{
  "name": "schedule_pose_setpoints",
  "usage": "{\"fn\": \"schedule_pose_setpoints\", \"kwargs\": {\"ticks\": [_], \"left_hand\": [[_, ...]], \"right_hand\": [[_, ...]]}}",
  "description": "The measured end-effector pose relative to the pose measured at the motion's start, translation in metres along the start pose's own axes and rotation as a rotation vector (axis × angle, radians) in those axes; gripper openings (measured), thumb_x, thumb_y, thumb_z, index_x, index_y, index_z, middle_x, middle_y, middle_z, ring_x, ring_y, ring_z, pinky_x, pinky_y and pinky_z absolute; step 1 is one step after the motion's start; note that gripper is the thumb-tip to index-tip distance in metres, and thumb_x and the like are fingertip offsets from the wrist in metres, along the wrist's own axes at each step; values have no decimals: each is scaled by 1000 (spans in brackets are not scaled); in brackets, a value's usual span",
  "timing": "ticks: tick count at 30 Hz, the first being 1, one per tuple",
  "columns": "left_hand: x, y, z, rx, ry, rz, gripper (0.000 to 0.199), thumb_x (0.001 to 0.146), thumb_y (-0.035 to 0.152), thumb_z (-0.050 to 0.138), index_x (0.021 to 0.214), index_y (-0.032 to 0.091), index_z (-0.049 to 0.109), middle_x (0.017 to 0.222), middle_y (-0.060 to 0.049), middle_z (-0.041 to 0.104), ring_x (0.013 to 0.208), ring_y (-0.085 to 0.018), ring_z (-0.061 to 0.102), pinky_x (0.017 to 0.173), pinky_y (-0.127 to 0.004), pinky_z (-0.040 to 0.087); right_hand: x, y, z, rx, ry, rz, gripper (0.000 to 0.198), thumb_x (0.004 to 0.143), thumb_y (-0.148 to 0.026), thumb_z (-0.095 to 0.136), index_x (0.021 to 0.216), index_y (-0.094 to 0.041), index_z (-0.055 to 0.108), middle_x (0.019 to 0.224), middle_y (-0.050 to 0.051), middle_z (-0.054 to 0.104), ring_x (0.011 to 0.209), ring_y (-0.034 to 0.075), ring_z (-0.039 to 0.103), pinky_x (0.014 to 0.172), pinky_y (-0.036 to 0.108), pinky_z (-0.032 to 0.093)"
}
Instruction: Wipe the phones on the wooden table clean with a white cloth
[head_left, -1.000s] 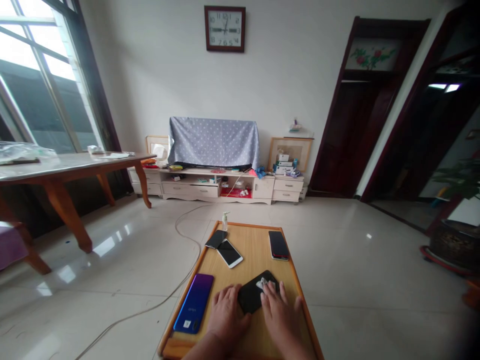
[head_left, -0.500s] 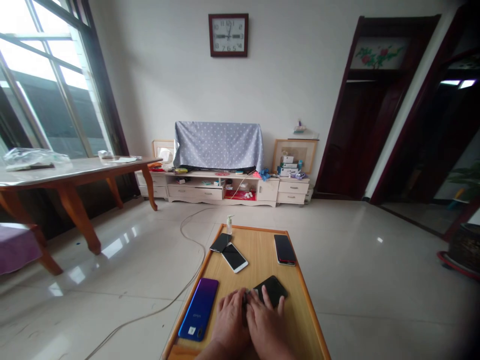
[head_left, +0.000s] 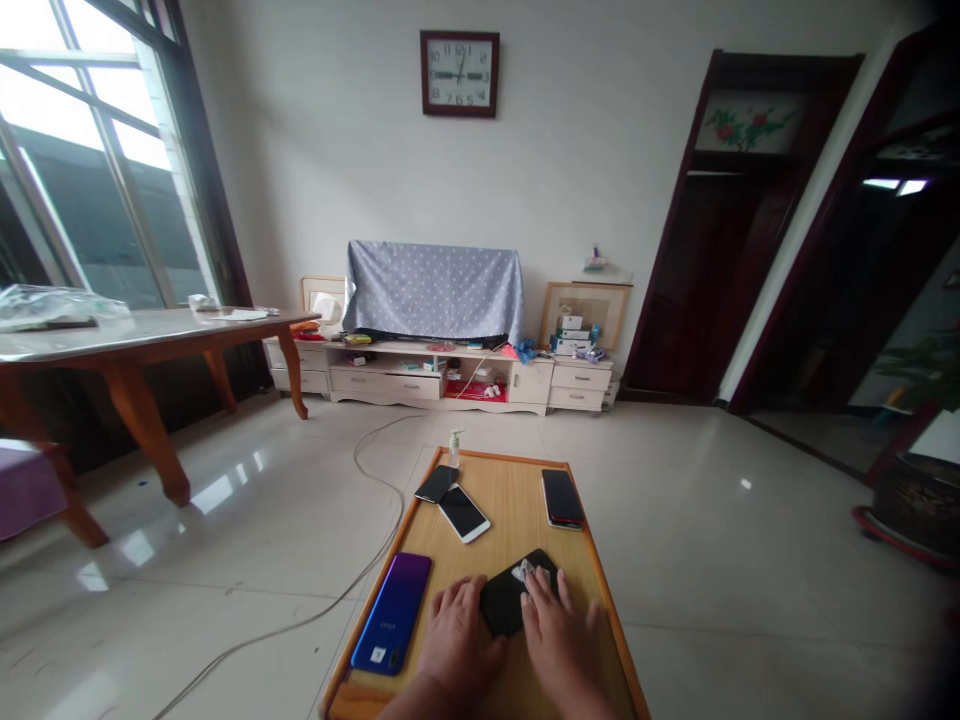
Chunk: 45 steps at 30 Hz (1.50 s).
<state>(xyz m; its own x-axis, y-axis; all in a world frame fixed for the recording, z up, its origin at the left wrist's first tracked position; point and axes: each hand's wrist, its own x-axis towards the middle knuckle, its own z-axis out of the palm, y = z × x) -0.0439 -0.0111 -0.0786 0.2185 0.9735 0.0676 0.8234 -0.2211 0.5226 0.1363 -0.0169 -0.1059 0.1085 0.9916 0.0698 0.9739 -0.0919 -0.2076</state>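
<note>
A black phone (head_left: 504, 606) lies at a slant on the small wooden table (head_left: 517, 500), between my two hands. My left hand (head_left: 457, 630) is at its left end, index finger and thumb around the corner and the other fingers resting on the wood. With the fingertips of my right hand (head_left: 555, 625) I press a crumpled white tissue (head_left: 523, 570) onto the phone's upper right part. Left of my left hand lies a blue-purple phone (head_left: 394, 612), back up. Farther off are a white phone (head_left: 464, 513) with a dark screen and a dark phone (head_left: 437, 485) touching it.
Stacked phones (head_left: 562, 498) lie near the table's right edge. A small pump bottle (head_left: 454, 449) stands at the far left corner. A cable (head_left: 352, 580) runs over the floor to the left. Beyond are a low cabinet (head_left: 386, 385) and a larger table (head_left: 172, 330).
My hands, together before, have moved apart. The left one is now at the phone's left end; the right one presses the tissue on the phone. The view has shifted slightly.
</note>
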Motion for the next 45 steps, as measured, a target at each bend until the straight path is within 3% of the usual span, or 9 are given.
{"fn": "schedule_pose_setpoints", "kwargs": {"ticks": [8,15,19,25,32,39,45], "left_hand": [[1,-9,9,-8,49,30,68,73,42,61,137,22,53,141,-9,59,137,-28,45,117,-41,26],[2,-13,10,-23,58,68,58,80,38,55,136,22,53,138,-8,61,134,-26,48,114,-40,29],[3,-10,11,-48,89,69,63,74,43,63,134,25,54,136,-7,62,132,-27,48,115,-40,28],[5,-14,18,-56,106,54,75,61,33,69,135,24,54,136,-5,62,132,-26,46,117,-38,23],[2,-7,10,-20,63,44,72,66,37,64,136,22,53,139,-7,60,134,-27,45,117,-39,23],[1,-7,11,0,74,48,69,70,39,63,135,21,54,138,-8,61,134,-27,46,117,-40,25],[1,-7,9,-14,82,64,58,77,41,58,132,22,56,134,-7,63,131,-26,49,113,-39,29]], "right_hand": [[-32,-23,-7,74,-85,-86,51,103,-51,18,144,-42,49,154,-5,41,149,33,22,113,77,10],[-15,-48,-9,132,-80,-182,52,104,-48,15,146,-40,46,153,-4,44,150,30,21,115,73,7],[14,-39,-6,99,-44,-131,52,104,-48,16,147,-41,45,155,-4,42,151,31,20,113,75,5],[43,-3,3,38,-8,21,52,104,-49,15,147,-41,44,157,-3,40,151,32,18,109,79,10],[12,16,9,-3,9,25,54,103,-51,14,150,-40,39,159,-3,35,151,32,17,110,78,15],[-27,-14,-6,69,-49,-65,52,103,-54,18,144,-43,48,155,-3,42,149,34,23,113,76,12],[-25,-30,-12,149,-62,-143,52,104,-54,17,143,-44,50,153,-4,44,149,33,24,113,76,10]]}}
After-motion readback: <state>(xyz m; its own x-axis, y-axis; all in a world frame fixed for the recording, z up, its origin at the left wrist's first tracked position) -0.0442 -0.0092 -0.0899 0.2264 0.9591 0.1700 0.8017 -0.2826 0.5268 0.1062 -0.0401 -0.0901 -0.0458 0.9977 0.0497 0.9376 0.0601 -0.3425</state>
